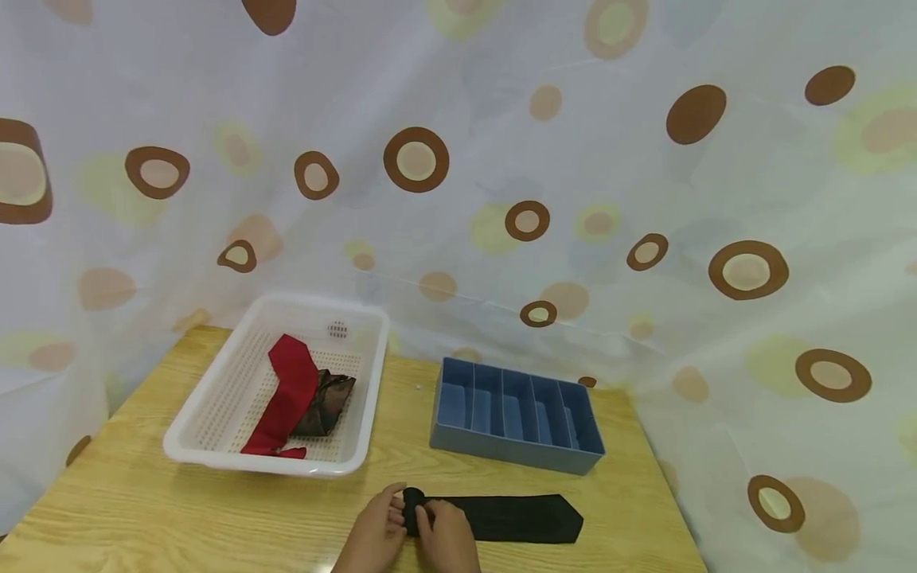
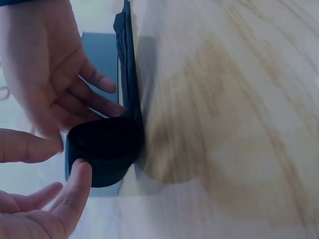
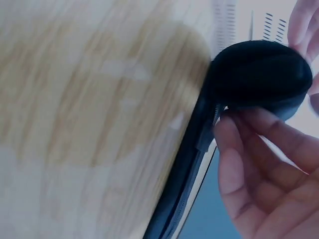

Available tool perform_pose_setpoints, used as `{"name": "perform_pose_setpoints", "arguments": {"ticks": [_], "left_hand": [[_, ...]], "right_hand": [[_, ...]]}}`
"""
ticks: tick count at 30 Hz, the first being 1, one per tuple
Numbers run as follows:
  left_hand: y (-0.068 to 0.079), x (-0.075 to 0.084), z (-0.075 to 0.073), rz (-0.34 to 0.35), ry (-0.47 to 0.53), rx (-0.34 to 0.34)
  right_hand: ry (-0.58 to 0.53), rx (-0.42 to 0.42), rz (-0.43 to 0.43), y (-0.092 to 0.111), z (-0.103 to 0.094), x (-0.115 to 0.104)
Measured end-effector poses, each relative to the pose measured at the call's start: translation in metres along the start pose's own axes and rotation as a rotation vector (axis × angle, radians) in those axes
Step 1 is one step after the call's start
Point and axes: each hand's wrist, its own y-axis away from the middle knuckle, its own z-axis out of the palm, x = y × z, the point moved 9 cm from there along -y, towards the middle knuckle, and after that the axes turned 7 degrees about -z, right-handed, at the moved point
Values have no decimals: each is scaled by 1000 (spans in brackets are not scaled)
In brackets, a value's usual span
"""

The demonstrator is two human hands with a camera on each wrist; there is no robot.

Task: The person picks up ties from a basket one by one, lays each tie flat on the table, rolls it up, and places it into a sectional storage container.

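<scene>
A black necktie [image 1: 526, 518] lies on the table, its left end wound into a thick roll and its pointed wide end stretched flat to the right. My left hand [image 1: 376, 532] holds the roll from its left side, thumb and fingertips against the outer layer in the left wrist view. From the other side my right hand [image 1: 450, 537] grips the roll low down, where it meets the flat length. In the right wrist view a zip shows along the black necktie [image 3: 259, 74] beside the right fingertips. Part of the roll is hidden behind the fingers.
A white plastic basket [image 1: 182, 426] at the back left holds a red necktie [image 1: 295, 390] and a dark, shiny folded item [image 1: 328, 404]. Behind the black necktie stands a blue divided box [image 1: 501, 446] with several compartments. A patterned curtain [image 1: 458, 199] hangs behind the wooden table [image 1: 129, 509].
</scene>
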Motion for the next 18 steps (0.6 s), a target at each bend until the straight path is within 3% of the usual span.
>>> {"name": "perform_pose_setpoints", "arguments": {"ticks": [3, 7, 10, 13, 18], "left_hand": [[-2, 10, 9, 24, -53, -44], [-3, 19, 27, 111, -227, -79], [-5, 18, 42, 153, -307, -115], [-10, 13, 56, 136, -307, -197], [-7, 21, 68, 339, -334, -190]], "right_hand": [[-40, -20, 29, 4, -1, 5], [-67, -42, 73, 5, 0, 17], [-60, -35, 136, 4, 0, 28], [-57, 22, 190, 5, -4, 37], [-15, 146, 169, 9, -14, 35]]}}
